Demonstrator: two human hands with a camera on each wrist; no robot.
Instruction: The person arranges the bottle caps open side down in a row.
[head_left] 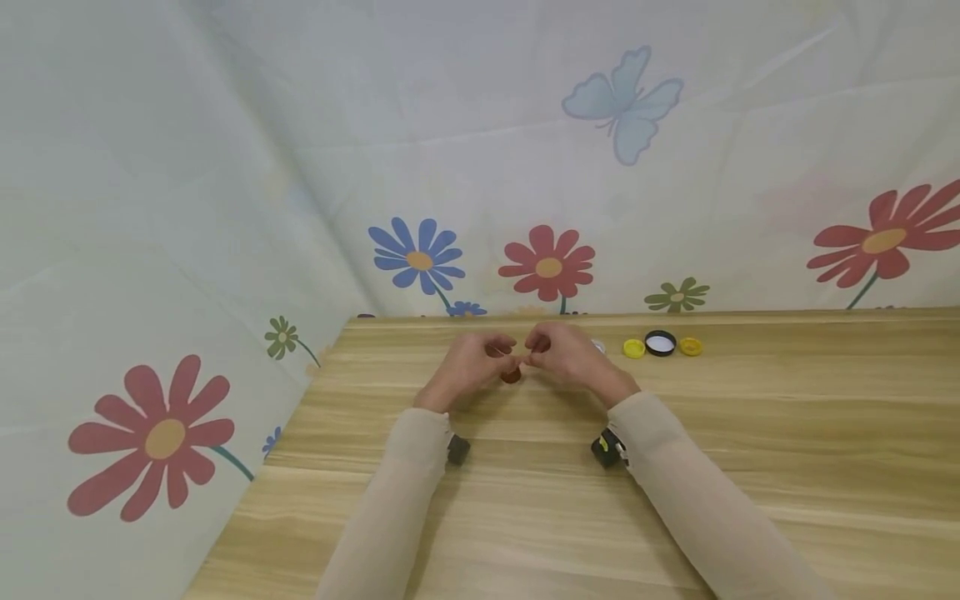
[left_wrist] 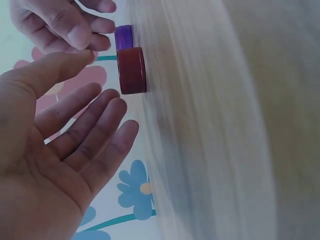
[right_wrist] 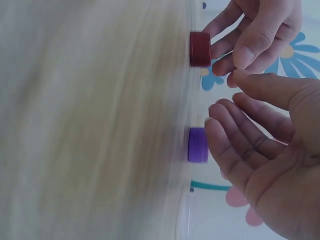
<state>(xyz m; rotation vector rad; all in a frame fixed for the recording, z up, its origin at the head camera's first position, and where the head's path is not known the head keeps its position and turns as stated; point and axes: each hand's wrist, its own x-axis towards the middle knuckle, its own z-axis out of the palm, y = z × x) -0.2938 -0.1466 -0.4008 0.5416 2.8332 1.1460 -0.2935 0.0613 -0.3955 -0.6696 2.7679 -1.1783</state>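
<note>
Both hands come together over the table, thumb tips meeting, with nothing seen between the fingers. My left hand (head_left: 471, 367) has its fingers loosely bent and spread from the thumb. Just below its fingertips a dark red round cap (head_left: 512, 376) stands on the wood. Opposite, my right hand (head_left: 566, 354) is held the same relaxed way, fingers apart from the thumb. A purple ribbed cap (right_wrist: 198, 145) sits by the right fingertips in the right wrist view; in the head view the right hand hides it.
To the right along the table's back are a clear lid (head_left: 597, 345), a bright yellow cap (head_left: 633, 349), a black-rimmed lid (head_left: 661, 333) with a white inside, and a darker yellow cap (head_left: 691, 347). A flowered curtain (head_left: 480, 167) hangs behind the table and along its left side.
</note>
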